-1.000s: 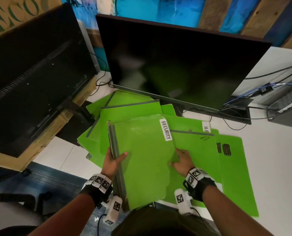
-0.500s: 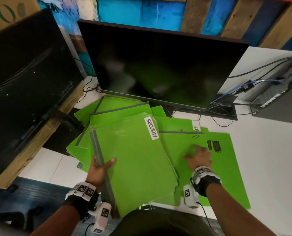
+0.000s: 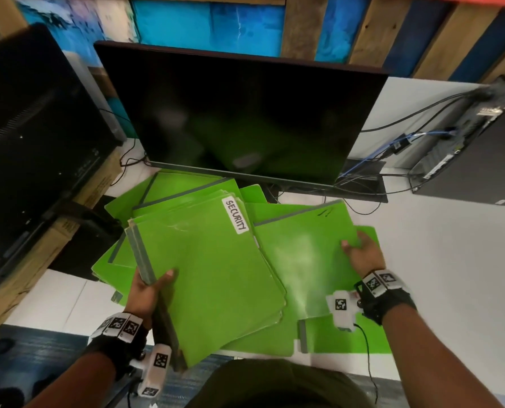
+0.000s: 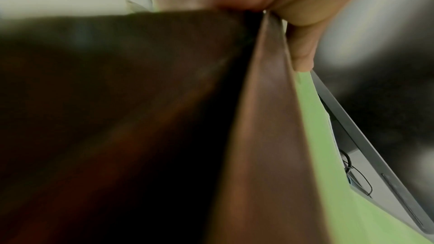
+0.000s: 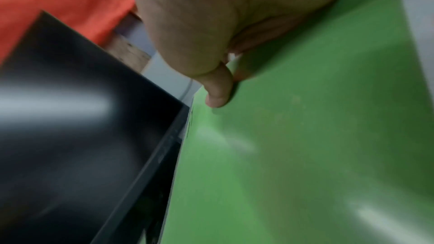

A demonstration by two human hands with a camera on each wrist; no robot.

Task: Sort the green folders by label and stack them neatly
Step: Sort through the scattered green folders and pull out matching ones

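Observation:
My left hand grips the grey spine edge of a stack of green folders; the top one bears a white label reading SECURITY. The stack is lifted and tilted over the front left of the pile. My right hand pinches the right edge of a single green folder, thumb on top, raising it off the folders below. In the right wrist view the thumb presses on that green folder. More green folders lie fanned underneath on the white desk.
A large dark monitor stands just behind the folders. Another black screen sits on a cardboard box at the left. A black computer case with cables lies at the back right. The desk's front edge is under my wrists.
My right hand slid right across the folder to its right edge and took hold of it, lifting it. The left hand kept its grip on the SECURITY stack.

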